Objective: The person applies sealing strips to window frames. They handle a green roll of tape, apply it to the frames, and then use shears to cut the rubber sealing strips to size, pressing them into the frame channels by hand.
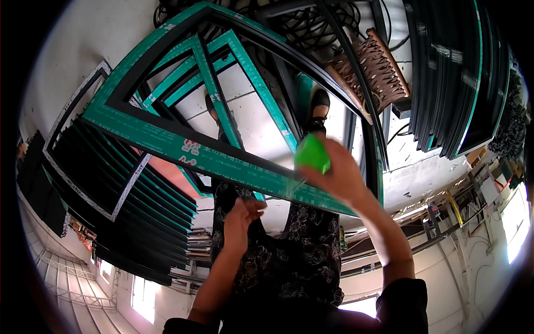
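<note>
In front of me lies a dark frame whose faces carry green printed protective film (222, 161); its near rail crosses above my thighs. My right hand (340, 170) is closed round a bright green, blunt-edged object (313, 154) over the right part of this rail. Motion blur and my fingers hide its exact kind. Just on the near side of the rail is my left hand (240, 220), its fingers curled together. Whether something small is in them is hidden. Smaller green-filmed frames (250, 72) show through the opening of the large one.
Dark frames with green edges stand stacked at the left (128, 206) and upper right (450, 78). A white-edged frame (53, 131) leans on the left stack. A brown slatted rack (378, 72) is at the upper right, near black cables (311, 22). My feet (319, 106) are beneath the frame.
</note>
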The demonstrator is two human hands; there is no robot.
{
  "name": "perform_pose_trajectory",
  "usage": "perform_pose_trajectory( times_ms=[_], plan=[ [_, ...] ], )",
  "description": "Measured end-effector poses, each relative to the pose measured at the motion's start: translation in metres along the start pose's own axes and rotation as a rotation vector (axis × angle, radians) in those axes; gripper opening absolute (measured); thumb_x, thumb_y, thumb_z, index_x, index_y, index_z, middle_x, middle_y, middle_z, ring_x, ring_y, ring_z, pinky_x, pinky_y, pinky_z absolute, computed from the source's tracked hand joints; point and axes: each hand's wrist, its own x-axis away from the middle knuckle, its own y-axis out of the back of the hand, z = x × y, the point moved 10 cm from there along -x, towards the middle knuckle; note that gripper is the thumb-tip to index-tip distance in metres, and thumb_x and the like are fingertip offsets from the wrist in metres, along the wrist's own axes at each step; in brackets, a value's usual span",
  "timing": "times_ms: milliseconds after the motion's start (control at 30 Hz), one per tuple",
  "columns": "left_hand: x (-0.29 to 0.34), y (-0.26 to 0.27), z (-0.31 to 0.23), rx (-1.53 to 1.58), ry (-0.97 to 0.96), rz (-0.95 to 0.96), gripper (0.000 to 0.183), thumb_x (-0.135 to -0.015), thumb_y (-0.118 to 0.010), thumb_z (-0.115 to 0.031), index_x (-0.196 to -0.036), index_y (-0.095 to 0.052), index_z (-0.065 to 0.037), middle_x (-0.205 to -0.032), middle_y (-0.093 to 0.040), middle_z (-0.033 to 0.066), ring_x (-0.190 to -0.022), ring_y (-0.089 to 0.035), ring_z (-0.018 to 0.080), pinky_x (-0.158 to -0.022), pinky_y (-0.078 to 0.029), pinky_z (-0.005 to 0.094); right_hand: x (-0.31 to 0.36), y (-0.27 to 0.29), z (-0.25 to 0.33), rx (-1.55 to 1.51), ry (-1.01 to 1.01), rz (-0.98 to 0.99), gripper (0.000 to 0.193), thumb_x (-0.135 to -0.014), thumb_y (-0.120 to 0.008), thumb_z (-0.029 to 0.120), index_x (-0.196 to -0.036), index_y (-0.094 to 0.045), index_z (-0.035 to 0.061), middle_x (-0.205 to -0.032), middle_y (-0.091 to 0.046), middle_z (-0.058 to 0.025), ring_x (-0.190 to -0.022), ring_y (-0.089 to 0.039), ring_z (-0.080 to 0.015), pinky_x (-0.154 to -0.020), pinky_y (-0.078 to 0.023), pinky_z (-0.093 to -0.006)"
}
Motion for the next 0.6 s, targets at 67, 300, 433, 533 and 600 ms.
perform_pose_trajectory(
  times_ms=[67, 300, 433, 533, 600],
  plan=[
    [-0.037, -0.001, 0.019, 0.154, 0.033, 0.045, 0.061, -0.101, -0.035, -0.052, -0.124, -0.059, -0.001, -0.127, -0.060, 0.0148, -0.121, -0.054, 0.0278, -0.104, -0.041, 0.0434, -0.042, 0.017, -0.030, 0.198, 0.038, -0.185, 0.064, -0.078, -0.079, 0.031, -0.125, -0.048, -0.0003, -0.113, -0.058, -0.0217, -0.098, -0.063, -0.0376, -0.080, -0.054, -0.0413],
    [-0.182, -0.040, 0.035, 0.443, 0.154, 0.312, 0.071, -0.094, -0.037, -0.067, -0.135, -0.050, -0.009, -0.125, -0.060, 0.0131, -0.114, -0.059, 0.0297, -0.097, -0.049, 0.0465, -0.055, -0.119, -0.081, -0.040, 0.085, 0.073, 0.069, -0.075, -0.080, 0.033, -0.129, -0.048, 0.0040, -0.119, -0.057, -0.0188, -0.110, -0.057, -0.0376, -0.092, -0.048, -0.0417],
    [-0.188, -0.003, 0.066, 0.643, 0.160, 0.526, 0.053, -0.100, -0.040, -0.054, -0.128, -0.053, -0.011, -0.113, -0.063, 0.0077, -0.102, -0.062, 0.0211, -0.087, -0.053, 0.0389, -0.057, -0.142, -0.059, -0.146, 0.239, 0.257, 0.050, -0.082, -0.075, 0.034, -0.120, -0.055, 0.0080, -0.117, -0.060, -0.0159, -0.108, -0.059, -0.0357, -0.093, -0.048, -0.0413],
    [-0.133, 0.018, 0.069, 0.346, 0.031, 0.254, 0.042, -0.101, -0.044, -0.041, -0.125, -0.054, -0.008, -0.111, -0.063, 0.0067, -0.097, -0.062, 0.0181, -0.084, -0.052, 0.0335, -0.036, -0.116, -0.089, 0.040, 0.161, 0.225, 0.039, -0.084, -0.073, 0.031, -0.112, -0.061, 0.0066, -0.115, -0.061, -0.0155, -0.108, -0.059, -0.0345, -0.093, -0.047, -0.0408],
    [-0.067, 0.060, 0.064, -0.065, 0.057, 0.110, 0.039, -0.100, -0.049, -0.033, -0.126, -0.054, -0.005, -0.115, -0.062, 0.0083, -0.100, -0.060, 0.0186, -0.088, -0.049, 0.0341, -0.022, -0.072, -0.100, 0.118, 0.075, 0.054, 0.034, -0.086, -0.070, 0.028, -0.111, -0.064, 0.0058, -0.113, -0.064, -0.0148, -0.106, -0.060, -0.0333, -0.092, -0.047, -0.0405]
  ],
)
